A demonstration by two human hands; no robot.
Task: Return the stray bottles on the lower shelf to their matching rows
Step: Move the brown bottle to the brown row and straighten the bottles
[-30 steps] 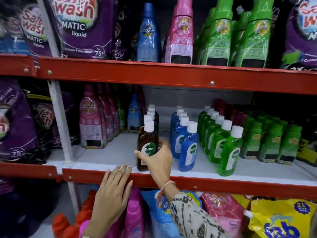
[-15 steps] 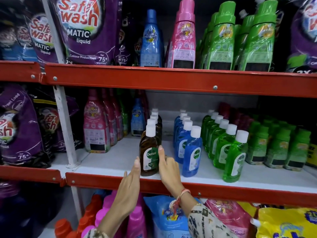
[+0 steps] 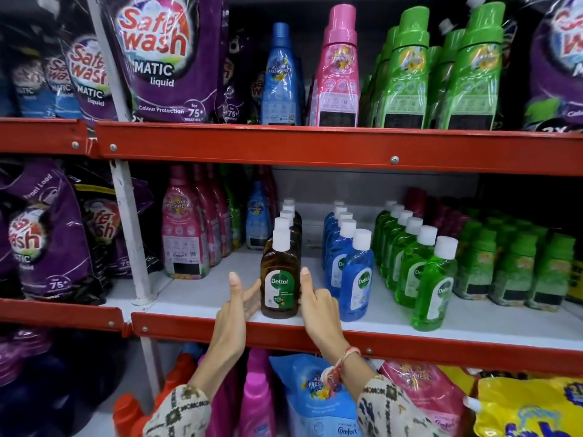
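Both hands have closed in on the brown bottle [image 3: 279,279] since a moment ago: the left hand [image 3: 235,313], which was well short of it and earlier lay flat on the shelf edge, now has its fingers [image 3: 252,298] against the bottle's left side with the thumb up, and the right hand [image 3: 318,307] has come round to press on the bottle's right side. So the bottle is cupped between two open palms, neither hand wrapped around it, and it stands upright at the front of the lower shelf [image 3: 195,294], just behind the red rail [image 3: 410,342]. Patterned sleeves [image 3: 179,411] cover both forearms below the rail, and a thread band [image 3: 339,367] sits on the right wrist. Straight beyond the hands, the brown row [image 3: 288,220] runs back behind the held bottle, white caps in line, so the bottle heads its own row. Just right of the right hand stands the blue row [image 3: 356,275], its front bottle close beside the knuckles but apart from them; further right is the green row [image 3: 433,285], then smaller green-capped bottles [image 3: 511,263]. Left of the left hand, further back, stand pink bottles [image 3: 183,228], and past a white post [image 3: 127,228] sit purple pouches [image 3: 44,234]. Above the hands, the upper shelf [image 3: 315,146] carries more pouches and tall blue, pink and green bottles.
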